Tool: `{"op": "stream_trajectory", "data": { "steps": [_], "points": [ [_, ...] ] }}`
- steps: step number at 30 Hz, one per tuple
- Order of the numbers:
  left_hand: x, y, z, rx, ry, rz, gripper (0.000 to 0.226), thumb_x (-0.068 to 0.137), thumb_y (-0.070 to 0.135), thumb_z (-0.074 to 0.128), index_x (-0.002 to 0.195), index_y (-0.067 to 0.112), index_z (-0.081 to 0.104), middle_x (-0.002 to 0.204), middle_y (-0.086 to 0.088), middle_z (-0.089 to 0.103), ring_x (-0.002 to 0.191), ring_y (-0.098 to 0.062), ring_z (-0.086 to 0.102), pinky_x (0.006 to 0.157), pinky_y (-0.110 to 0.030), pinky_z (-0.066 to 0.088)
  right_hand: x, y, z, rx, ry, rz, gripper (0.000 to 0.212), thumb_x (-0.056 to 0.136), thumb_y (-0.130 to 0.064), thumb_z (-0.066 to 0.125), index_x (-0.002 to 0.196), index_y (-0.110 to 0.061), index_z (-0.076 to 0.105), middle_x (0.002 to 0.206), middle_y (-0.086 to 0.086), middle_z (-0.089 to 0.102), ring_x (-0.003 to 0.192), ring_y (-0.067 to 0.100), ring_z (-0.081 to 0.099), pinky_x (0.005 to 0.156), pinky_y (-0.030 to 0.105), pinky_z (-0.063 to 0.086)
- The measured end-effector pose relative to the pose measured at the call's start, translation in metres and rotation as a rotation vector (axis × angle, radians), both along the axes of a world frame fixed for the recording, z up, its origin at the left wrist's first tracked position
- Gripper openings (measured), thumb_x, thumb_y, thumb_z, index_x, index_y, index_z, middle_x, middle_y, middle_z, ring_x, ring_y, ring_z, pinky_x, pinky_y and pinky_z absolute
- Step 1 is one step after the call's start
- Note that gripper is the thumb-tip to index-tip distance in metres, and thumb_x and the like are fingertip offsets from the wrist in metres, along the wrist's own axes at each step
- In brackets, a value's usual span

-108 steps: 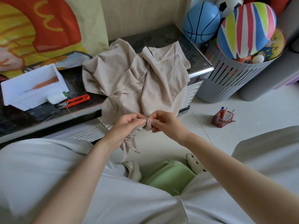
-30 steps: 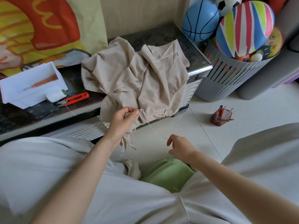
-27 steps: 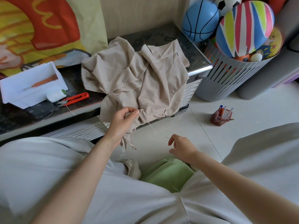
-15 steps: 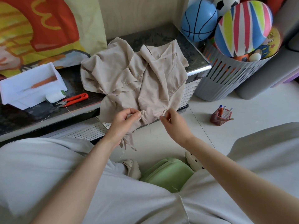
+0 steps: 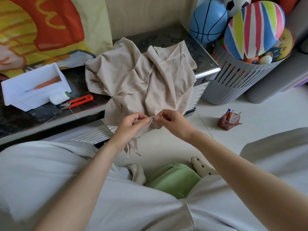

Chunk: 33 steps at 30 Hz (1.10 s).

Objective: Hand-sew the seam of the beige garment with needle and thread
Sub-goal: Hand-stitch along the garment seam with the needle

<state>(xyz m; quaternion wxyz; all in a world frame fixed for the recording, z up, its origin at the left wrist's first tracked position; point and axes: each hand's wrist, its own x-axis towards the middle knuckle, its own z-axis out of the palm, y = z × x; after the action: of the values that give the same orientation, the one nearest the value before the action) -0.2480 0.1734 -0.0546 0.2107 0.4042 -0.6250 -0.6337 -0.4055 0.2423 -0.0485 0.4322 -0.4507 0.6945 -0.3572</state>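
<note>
The beige garment (image 5: 141, 80) lies crumpled on the dark tabletop (image 5: 166, 37), its lower part hanging over the front edge. My left hand (image 5: 131, 125) pinches a fold of the hanging fabric at the seam between thumb and fingers. My right hand (image 5: 171, 121) is just to its right and pinches the thin needle (image 5: 161, 110), whose end sticks up above the fingers. A fine thread (image 5: 155, 123) runs from the fabric by my left thumb toward my right hand.
On the table's left stand a white tray (image 5: 33, 87), a white thread spool (image 5: 59, 99) and red snips (image 5: 78, 101). A grey basket (image 5: 241, 80) of balls is at the right, a red pen holder (image 5: 229, 121) on the floor, a green stool (image 5: 173, 179) between my knees.
My right hand, which had pulled the thread out down and to the right, has come back up to the seam beside my left hand. My left hand has kept its hold.
</note>
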Motion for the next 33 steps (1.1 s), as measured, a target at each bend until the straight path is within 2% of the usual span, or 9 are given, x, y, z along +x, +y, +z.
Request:
{"op": "stream_trajectory", "data": {
  "steps": [3,8,13,16,22,27,30,33],
  "points": [
    [0.0,-0.002,-0.007,-0.049,-0.066,-0.02,0.009,0.09,0.013,0.062,0.082,0.015,0.065,0.081,-0.004,0.059,0.078,-0.009,0.05,0.07,-0.021,0.039,-0.005,0.002,0.0,0.01,0.033,-0.011,0.024,0.091,-0.026,0.059,0.084,-0.002,0.062,0.06,-0.002,0.048,0.046,0.004,0.032,0.048,0.016,0.027],
    [-0.001,-0.002,-0.01,-0.086,-0.089,-0.041,0.015,0.091,0.01,0.06,0.079,0.018,0.063,0.077,-0.001,0.057,0.074,-0.012,0.048,0.063,-0.015,0.038,-0.009,0.001,-0.003,0.026,0.077,-0.013,0.018,0.087,-0.023,0.061,0.08,-0.006,0.062,0.069,0.004,0.054,0.059,0.012,0.039,0.057,0.026,0.032],
    [-0.002,-0.001,-0.011,0.014,-0.051,-0.046,0.014,0.097,0.012,0.049,0.088,0.012,0.059,0.083,-0.009,0.052,0.077,-0.016,0.046,0.066,-0.021,0.038,-0.01,0.002,-0.002,0.054,0.11,-0.022,0.016,0.089,-0.022,0.06,0.081,-0.009,0.061,0.06,-0.005,0.05,0.051,0.005,0.037,0.051,0.018,0.03],
    [-0.004,-0.001,-0.011,0.012,-0.067,-0.018,0.017,0.098,0.015,0.049,0.082,0.017,0.056,0.085,-0.007,0.046,0.082,-0.014,0.04,0.071,-0.022,0.034,-0.011,0.001,-0.002,0.066,0.144,-0.029,0.015,0.09,-0.022,0.06,0.079,-0.011,0.06,0.054,-0.011,0.042,0.043,0.001,0.039,0.045,0.013,0.029],
    [-0.001,0.0,-0.014,0.053,-0.083,-0.058,0.009,0.092,0.022,0.061,0.088,0.013,0.062,0.085,-0.005,0.056,0.083,-0.012,0.047,0.069,-0.021,0.037,-0.014,0.002,-0.001,0.073,0.164,-0.023,0.016,0.089,-0.022,0.061,0.076,-0.014,0.058,0.055,-0.011,0.044,0.044,0.001,0.04,0.046,0.011,0.031],
    [-0.002,0.0,-0.012,0.027,-0.056,0.002,0.009,0.092,0.016,0.059,0.087,0.01,0.063,0.084,-0.001,0.059,0.082,-0.007,0.051,0.072,-0.017,0.039,-0.016,0.003,-0.001,0.085,0.175,-0.034,0.017,0.089,-0.021,0.061,0.073,-0.016,0.056,0.054,-0.011,0.043,0.043,-0.001,0.041,0.046,0.012,0.03],
    [-0.003,0.002,-0.01,0.018,-0.048,0.02,0.009,0.091,0.015,0.06,0.084,0.012,0.063,0.082,-0.002,0.059,0.08,-0.007,0.05,0.07,-0.015,0.039,-0.014,0.005,0.0,0.081,0.17,-0.029,0.015,0.089,-0.021,0.06,0.076,-0.015,0.058,0.055,-0.009,0.043,0.043,-0.001,0.04,0.045,0.012,0.03],
    [-0.003,0.001,-0.011,0.004,-0.062,0.041,0.008,0.091,0.016,0.062,0.083,0.015,0.065,0.083,0.0,0.061,0.08,-0.007,0.052,0.066,-0.014,0.039,-0.011,0.005,0.004,0.063,0.208,-0.033,0.009,0.093,-0.022,0.053,0.088,-0.015,0.057,0.061,-0.007,0.046,0.049,0.002,0.042,0.051,0.015,0.032]
  ]
}}
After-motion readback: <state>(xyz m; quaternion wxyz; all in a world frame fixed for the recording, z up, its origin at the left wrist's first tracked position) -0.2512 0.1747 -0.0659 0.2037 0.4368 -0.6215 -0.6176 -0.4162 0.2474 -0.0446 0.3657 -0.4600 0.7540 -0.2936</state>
